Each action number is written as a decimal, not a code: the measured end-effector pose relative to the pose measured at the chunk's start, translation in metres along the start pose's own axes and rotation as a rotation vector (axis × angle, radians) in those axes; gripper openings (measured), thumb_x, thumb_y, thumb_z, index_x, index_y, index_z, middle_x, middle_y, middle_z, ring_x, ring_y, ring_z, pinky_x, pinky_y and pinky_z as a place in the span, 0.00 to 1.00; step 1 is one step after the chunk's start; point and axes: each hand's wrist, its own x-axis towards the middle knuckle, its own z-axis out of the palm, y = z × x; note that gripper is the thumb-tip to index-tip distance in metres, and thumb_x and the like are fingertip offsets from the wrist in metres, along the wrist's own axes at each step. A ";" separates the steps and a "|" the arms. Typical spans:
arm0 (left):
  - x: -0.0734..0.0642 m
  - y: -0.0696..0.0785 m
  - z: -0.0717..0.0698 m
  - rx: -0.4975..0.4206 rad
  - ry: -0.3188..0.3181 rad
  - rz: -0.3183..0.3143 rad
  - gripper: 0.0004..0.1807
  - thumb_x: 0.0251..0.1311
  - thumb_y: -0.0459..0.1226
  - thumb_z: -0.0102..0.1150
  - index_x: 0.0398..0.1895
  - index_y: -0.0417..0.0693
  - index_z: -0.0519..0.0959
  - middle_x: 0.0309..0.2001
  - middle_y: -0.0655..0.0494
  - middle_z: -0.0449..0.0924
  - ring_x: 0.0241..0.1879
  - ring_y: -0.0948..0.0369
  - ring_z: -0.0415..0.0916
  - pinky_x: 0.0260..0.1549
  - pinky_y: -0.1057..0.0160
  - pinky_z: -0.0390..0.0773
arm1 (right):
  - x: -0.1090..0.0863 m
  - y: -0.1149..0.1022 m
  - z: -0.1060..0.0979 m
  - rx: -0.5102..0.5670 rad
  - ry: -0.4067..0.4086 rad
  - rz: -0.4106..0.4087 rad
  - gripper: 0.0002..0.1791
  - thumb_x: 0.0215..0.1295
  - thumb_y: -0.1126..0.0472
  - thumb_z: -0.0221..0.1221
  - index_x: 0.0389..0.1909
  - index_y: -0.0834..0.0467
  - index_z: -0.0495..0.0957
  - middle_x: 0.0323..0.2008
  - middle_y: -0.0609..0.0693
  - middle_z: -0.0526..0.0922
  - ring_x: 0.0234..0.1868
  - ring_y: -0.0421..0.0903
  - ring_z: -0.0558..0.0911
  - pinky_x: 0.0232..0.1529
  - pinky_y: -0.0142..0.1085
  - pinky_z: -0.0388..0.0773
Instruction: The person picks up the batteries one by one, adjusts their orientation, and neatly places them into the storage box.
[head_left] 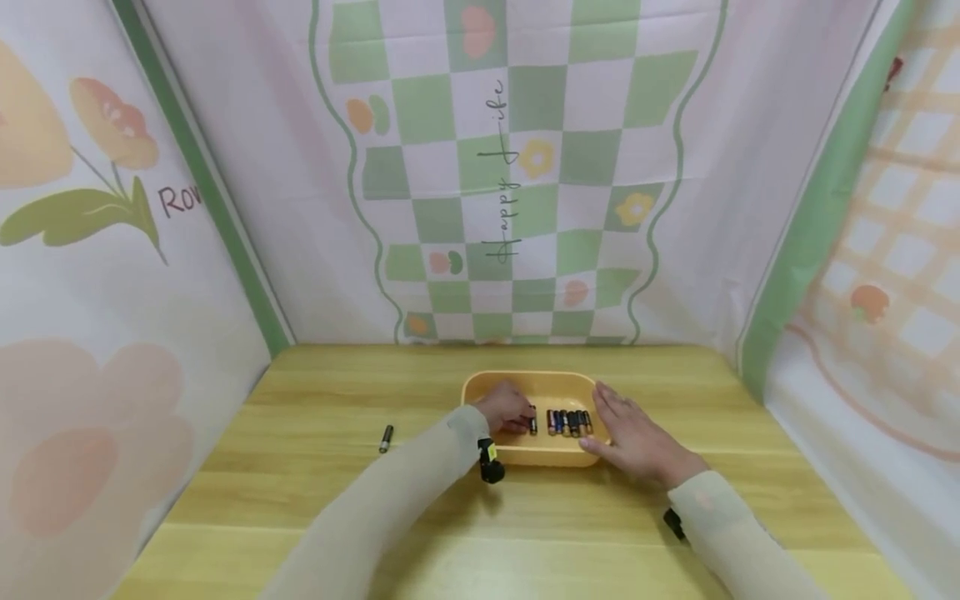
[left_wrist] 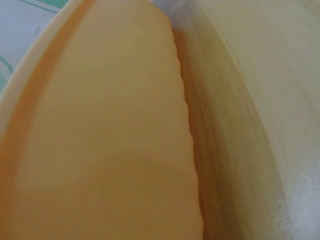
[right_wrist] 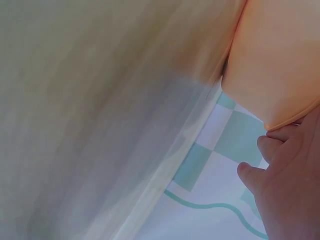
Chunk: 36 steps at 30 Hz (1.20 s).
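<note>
A yellow plastic bin (head_left: 555, 457) stands on the table. Inside it, my left hand (head_left: 506, 408) pinches a dark battery (head_left: 533, 421) near the bin's floor. To the right of that battery, several more batteries (head_left: 570, 422) lie side by side in a row. My right hand (head_left: 637, 442) rests against the bin's right rim, fingers fairly straight and thumb toward the front corner. In the right wrist view, fingers touch the rim of the bin (right_wrist: 280, 65). The left wrist view shows only the bin's outer wall (left_wrist: 110, 120) and the table; the left hand is hidden there.
One loose battery (head_left: 386, 438) lies on the wooden table (head_left: 315, 492), left of the bin and beside the left forearm. A patterned curtain (head_left: 517, 167) hangs behind the table's back edge, with more printed cloth at both sides.
</note>
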 end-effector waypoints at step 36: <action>-0.011 0.002 -0.007 -0.117 -0.125 0.038 0.04 0.56 0.24 0.58 0.25 0.35 0.75 0.32 0.35 0.82 0.23 0.53 0.81 0.29 0.57 0.86 | 0.001 0.003 0.002 0.002 -0.005 0.009 0.52 0.68 0.30 0.44 0.75 0.66 0.40 0.76 0.56 0.34 0.75 0.58 0.43 0.72 0.55 0.45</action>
